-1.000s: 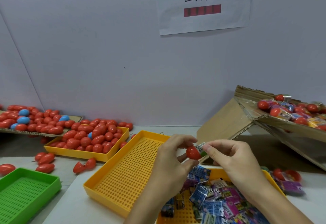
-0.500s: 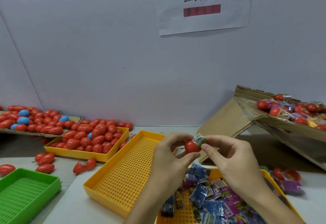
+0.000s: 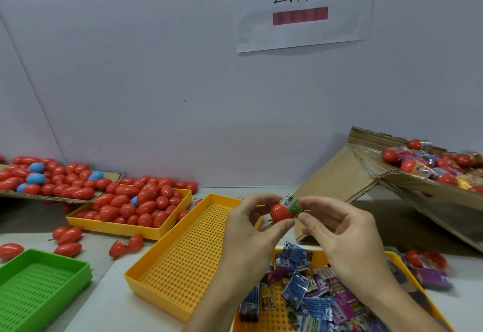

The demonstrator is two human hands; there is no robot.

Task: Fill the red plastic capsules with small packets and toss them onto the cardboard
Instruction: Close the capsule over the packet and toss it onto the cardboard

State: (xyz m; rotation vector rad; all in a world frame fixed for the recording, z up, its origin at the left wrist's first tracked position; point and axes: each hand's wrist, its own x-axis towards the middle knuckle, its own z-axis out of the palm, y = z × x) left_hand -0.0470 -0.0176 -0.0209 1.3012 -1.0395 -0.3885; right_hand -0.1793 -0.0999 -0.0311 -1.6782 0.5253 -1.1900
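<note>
Between the hands, the left hand (image 3: 251, 224) pinches the red capsule (image 3: 279, 212) while the right hand (image 3: 339, 229) pinches the packet (image 3: 292, 203), now pushed deeper than a second ago; closing and tossing remain.

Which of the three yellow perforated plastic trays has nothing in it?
The middle yellow perforated tray, beside the left hand; the others hold capsules or packets.
</note>
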